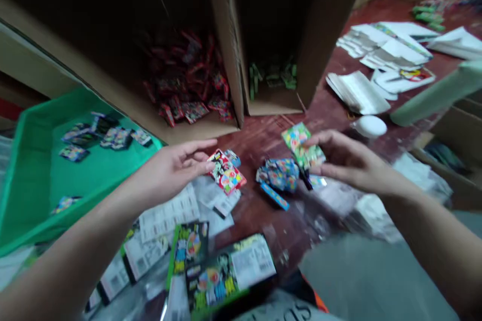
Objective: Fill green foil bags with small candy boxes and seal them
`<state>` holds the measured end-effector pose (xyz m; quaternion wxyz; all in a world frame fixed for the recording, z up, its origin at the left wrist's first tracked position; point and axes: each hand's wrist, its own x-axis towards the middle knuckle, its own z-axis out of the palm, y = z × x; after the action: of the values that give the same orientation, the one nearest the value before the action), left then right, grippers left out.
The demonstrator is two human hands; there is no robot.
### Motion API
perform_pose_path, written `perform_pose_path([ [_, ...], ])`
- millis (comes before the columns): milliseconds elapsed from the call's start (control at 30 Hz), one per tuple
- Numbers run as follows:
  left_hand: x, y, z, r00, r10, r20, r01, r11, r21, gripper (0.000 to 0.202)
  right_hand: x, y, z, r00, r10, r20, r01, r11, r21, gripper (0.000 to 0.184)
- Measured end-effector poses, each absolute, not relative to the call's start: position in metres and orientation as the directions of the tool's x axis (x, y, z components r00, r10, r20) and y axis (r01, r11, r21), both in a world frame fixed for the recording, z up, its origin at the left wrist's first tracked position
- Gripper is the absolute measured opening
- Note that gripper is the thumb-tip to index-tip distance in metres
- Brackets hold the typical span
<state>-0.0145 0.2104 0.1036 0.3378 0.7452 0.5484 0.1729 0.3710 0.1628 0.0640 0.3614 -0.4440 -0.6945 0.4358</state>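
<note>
My left hand (184, 168) pinches a small red packet (226, 171) with a colourful print, over the table beside the green tray. Between thumb and fingers of my right hand (339, 155) is a small green packet (299, 143), also brightly printed. On the table between both hands lies a little heap of blue packets (280, 174), with one narrow blue packet (274, 195) in front. Below my left hand are black-and-green printed boxes (229, 276) with white labels and a sheet of barcode labels (169, 214).
Two cardboard boxes on their sides hold red packets (188, 80) and green packets (273, 75). A green tray (33, 160) at left contains several dark packets. Flattened white cartons (357, 91), scissors (414, 75), a white round lid (371, 126) and a pale roll (437, 93) are at right.
</note>
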Motion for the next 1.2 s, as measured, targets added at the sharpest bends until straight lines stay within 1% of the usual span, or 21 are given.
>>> perform_pose_path([
  [67, 0.009, 0.16, 0.09, 0.474, 0.851, -0.225, 0.641, -0.159, 0.751, 0.045, 0.378, 0.085, 0.05, -0.365, 0.93, 0.036, 0.273, 0.145, -0.951, 0.041],
  [100, 0.022, 0.138, 0.082, 0.525, 0.812, -0.254, 0.622, -0.163, 0.766, 0.039, 0.379, 0.055, 0.038, -0.353, 0.936, 0.006, 0.272, 0.108, -0.956, 0.04],
  [133, 0.036, 0.119, 0.073, 0.56, 0.788, -0.255, 0.616, -0.19, 0.765, 0.034, 0.38, 0.031, 0.025, -0.327, 0.945, -0.022, 0.277, 0.073, -0.958, 0.04],
  [200, 0.065, 0.091, 0.054, 0.608, 0.76, -0.232, 0.608, -0.257, 0.751, 0.031, 0.384, 0.001, -0.003, -0.279, 0.959, -0.057, 0.322, 0.037, -0.946, 0.04],
  [267, 0.092, 0.075, 0.036, 0.633, 0.748, -0.202, 0.623, -0.336, 0.706, 0.031, 0.39, -0.01, -0.023, -0.263, 0.962, -0.072, 0.438, 0.052, -0.897, 0.044],
  [333, 0.113, 0.066, 0.023, 0.647, 0.739, -0.185, 0.666, -0.431, 0.609, 0.032, 0.398, -0.009, -0.03, -0.274, 0.958, -0.084, 0.614, 0.108, -0.782, 0.057],
  [433, 0.127, 0.054, 0.012, 0.649, 0.75, -0.13, 0.734, -0.572, 0.366, 0.033, 0.405, 0.002, -0.024, -0.256, 0.965, -0.056, 0.842, 0.194, -0.503, 0.094],
  [500, 0.131, 0.043, 0.009, 0.651, 0.756, -0.069, 0.745, -0.62, 0.246, 0.036, 0.407, 0.012, -0.018, -0.314, 0.949, -0.004, 0.886, 0.291, -0.361, 0.111],
  [533, 0.132, 0.038, 0.008, 0.656, 0.753, -0.047, 0.742, -0.632, 0.224, 0.041, 0.407, 0.017, -0.014, -0.38, 0.925, 0.007, 0.875, 0.362, -0.322, 0.112],
  [567, 0.133, 0.033, 0.008, 0.662, 0.748, -0.04, 0.736, -0.64, 0.22, 0.048, 0.407, 0.022, -0.01, -0.46, 0.888, 0.001, 0.846, 0.439, -0.304, 0.108],
  [600, 0.133, 0.029, 0.007, 0.671, 0.74, -0.046, 0.729, -0.647, 0.224, 0.054, 0.407, 0.027, -0.006, -0.537, 0.843, -0.017, 0.806, 0.507, -0.305, 0.098],
  [667, 0.134, 0.025, 0.004, 0.675, 0.734, -0.073, 0.727, -0.645, 0.237, 0.058, 0.41, 0.037, 0.006, -0.639, 0.768, -0.052, 0.727, 0.581, -0.366, 0.07],
  [733, 0.134, 0.024, 0.0, 0.667, 0.741, -0.077, 0.73, -0.63, 0.266, 0.055, 0.416, 0.048, 0.019, -0.676, 0.734, -0.066, 0.66, 0.564, -0.496, 0.043],
  [767, 0.134, 0.025, -0.002, 0.661, 0.747, -0.07, 0.73, -0.618, 0.293, 0.056, 0.419, 0.054, 0.024, -0.686, 0.724, -0.077, 0.625, 0.531, -0.572, 0.036],
  [833, 0.135, 0.026, -0.007, 0.634, 0.771, -0.048, 0.734, -0.582, 0.351, 0.065, 0.422, 0.067, 0.027, -0.706, 0.699, -0.117, 0.559, 0.449, -0.697, 0.032],
  [867, 0.137, 0.027, -0.009, 0.616, 0.787, -0.042, 0.74, -0.56, 0.372, 0.072, 0.422, 0.074, 0.024, -0.72, 0.68, -0.14, 0.536, 0.418, -0.733, 0.031],
  [933, 0.141, 0.027, -0.012, 0.585, 0.81, -0.043, 0.756, -0.525, 0.391, 0.084, 0.417, 0.086, 0.009, -0.737, 0.659, -0.148, 0.518, 0.411, -0.75, 0.029],
  [1000, 0.143, 0.026, -0.012, 0.575, 0.817, -0.047, 0.766, -0.517, 0.383, 0.095, 0.411, 0.093, -0.01, -0.694, 0.716, -0.074, 0.548, 0.459, -0.699, 0.035],
  [1067, 0.138, 0.023, -0.008, 0.582, 0.812, -0.04, 0.763, -0.528, 0.373, 0.106, 0.405, 0.09, -0.026, -0.621, 0.782, 0.059, 0.593, 0.518, -0.617, 0.058],
  [1133, 0.122, 0.018, -0.001, 0.584, 0.811, -0.023, 0.76, -0.537, 0.366, 0.113, 0.402, 0.078, -0.033, -0.61, 0.776, 0.158, 0.592, 0.58, -0.56, 0.085],
  [1200, 0.097, 0.011, 0.009, 0.569, 0.822, -0.003, 0.77, -0.531, 0.354, 0.114, 0.401, 0.06, -0.033, -0.672, 0.715, 0.193, 0.538, 0.65, -0.537, 0.107],
])
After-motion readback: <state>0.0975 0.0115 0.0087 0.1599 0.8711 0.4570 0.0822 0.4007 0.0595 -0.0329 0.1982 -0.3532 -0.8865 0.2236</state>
